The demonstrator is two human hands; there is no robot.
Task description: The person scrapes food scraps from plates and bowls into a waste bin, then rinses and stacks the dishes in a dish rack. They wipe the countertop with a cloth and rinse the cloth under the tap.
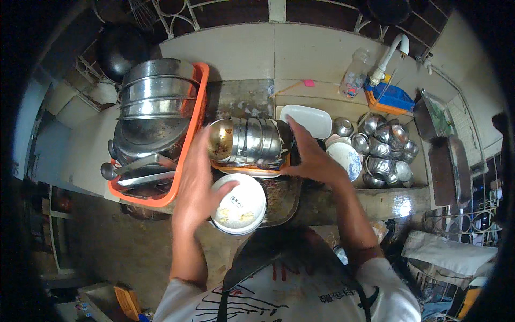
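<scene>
A nested stack of stainless steel bowls lies on its side before me. The open mouth of its left end bowl shows brown residue. Beside that end is my left hand, blurred, its thumb apart from the fingers and over a stack of white bowls. Bits of pale food lie in the top white bowl. At the other end my right hand spreads its thumb and fingers around the steel stack. I cannot tell whether either hand touches it. Beneath the steel bowls is an orange-rimmed container, and a dark tray extends below.
At left an orange plastic basket holds large metal pots and ladles. The sink at right contains several small metal bowls and a blue-patterned dish. Behind stand a white tap, a clear jar and a white rectangular dish.
</scene>
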